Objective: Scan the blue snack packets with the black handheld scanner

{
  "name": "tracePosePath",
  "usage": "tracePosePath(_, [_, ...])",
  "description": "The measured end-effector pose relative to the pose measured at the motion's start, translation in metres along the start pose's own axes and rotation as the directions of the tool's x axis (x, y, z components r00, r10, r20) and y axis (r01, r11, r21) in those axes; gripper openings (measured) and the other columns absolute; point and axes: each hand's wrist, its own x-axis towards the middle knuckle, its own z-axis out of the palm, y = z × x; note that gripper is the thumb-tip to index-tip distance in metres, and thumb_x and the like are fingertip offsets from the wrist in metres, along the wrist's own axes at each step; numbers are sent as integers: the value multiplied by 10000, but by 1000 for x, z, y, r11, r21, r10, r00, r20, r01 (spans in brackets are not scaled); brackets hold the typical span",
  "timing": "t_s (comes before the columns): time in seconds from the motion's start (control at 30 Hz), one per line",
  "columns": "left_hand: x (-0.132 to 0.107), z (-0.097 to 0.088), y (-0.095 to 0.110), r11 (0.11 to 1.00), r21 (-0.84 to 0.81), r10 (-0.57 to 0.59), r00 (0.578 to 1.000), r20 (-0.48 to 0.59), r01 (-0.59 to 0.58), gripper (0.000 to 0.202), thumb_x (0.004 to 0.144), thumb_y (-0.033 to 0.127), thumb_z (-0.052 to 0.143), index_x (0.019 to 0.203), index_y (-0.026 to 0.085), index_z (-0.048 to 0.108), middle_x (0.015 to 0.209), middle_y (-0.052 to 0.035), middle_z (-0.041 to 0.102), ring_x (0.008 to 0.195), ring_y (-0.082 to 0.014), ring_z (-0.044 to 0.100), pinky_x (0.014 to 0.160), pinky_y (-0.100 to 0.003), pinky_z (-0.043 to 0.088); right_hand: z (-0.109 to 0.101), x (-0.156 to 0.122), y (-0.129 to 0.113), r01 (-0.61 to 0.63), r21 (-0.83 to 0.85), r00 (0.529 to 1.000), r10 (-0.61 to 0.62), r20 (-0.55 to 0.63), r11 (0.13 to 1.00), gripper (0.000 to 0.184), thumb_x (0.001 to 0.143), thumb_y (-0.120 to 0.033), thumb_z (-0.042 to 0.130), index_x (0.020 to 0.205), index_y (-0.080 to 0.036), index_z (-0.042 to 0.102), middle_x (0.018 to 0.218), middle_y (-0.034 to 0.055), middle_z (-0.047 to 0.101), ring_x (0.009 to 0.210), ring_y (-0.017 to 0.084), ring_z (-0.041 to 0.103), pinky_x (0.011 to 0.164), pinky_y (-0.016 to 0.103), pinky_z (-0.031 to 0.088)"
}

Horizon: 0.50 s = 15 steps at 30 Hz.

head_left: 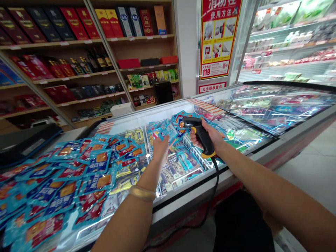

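My right hand (211, 134) is wrapped round the grip of a black and yellow barcode scanner (202, 136), its cable hanging down over the freezer's front edge. The scanner's head points left. To its left, my left hand (160, 145) grips a light blue snack packet (168, 131), slightly blurred, above the open part of the chest freezer (181, 190). Several more blue packets (185, 115) lie in a pile just beyond both hands. A large spread of blue snack packets (97, 162) covers the freezer's glass lid on the left.
Wire baskets (193, 148) inside the freezer hold ice cream packs (175, 166). A dark device (28, 140) stands at the far left. Shelves of boxed bottles (126, 22) rise behind, with a red and yellow poster (219, 38) and a lit fridge (291, 45) to the right.
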Motion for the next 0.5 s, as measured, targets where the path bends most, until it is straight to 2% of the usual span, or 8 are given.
tracePosePath(0.07, [-3, 2, 4, 988, -137, -73, 997, 3, 73, 405, 740, 159, 593, 605, 227, 218, 522, 117, 218, 459, -30, 260, 818, -368, 600, -1, 0, 1, -21, -9, 1000, 21, 11, 1000, 536, 881, -654, 433, 806, -141, 569, 653, 50, 551, 586, 126, 524, 527, 215, 476])
tracePosePath(0.13, [-5, 3, 8, 980, -181, -91, 996, -7, 89, 411, 740, 133, 591, 608, 226, 212, 532, 117, 211, 465, -25, 248, 839, -362, 594, 0, 0, 1, -36, -15, 999, 36, 18, 999, 538, 887, -651, 426, 803, -139, 571, 654, 50, 551, 590, 124, 522, 531, 212, 475])
tracePosePath(0.33, [-5, 2, 8, 993, -94, -70, 998, -4, 69, 399, 804, 136, 557, 629, 234, 212, 555, 103, 237, 474, -31, 293, 838, -386, 588, 3, 0, 1, -53, -22, 998, 53, -15, 998, 525, 896, -642, 418, 782, -148, 553, 632, 38, 537, 568, 116, 503, 501, 202, 458])
tracePosePath(0.5, [-4, 4, 6, 999, -33, -38, 999, 5, 38, 283, 821, 146, 543, 655, 220, 325, 588, 78, 368, 553, -51, 449, 828, -365, 585, 1, -1, 1, -36, 4, 999, 36, -15, 999, 534, 901, -646, 399, 792, -147, 556, 644, 44, 537, 574, 117, 506, 512, 204, 464])
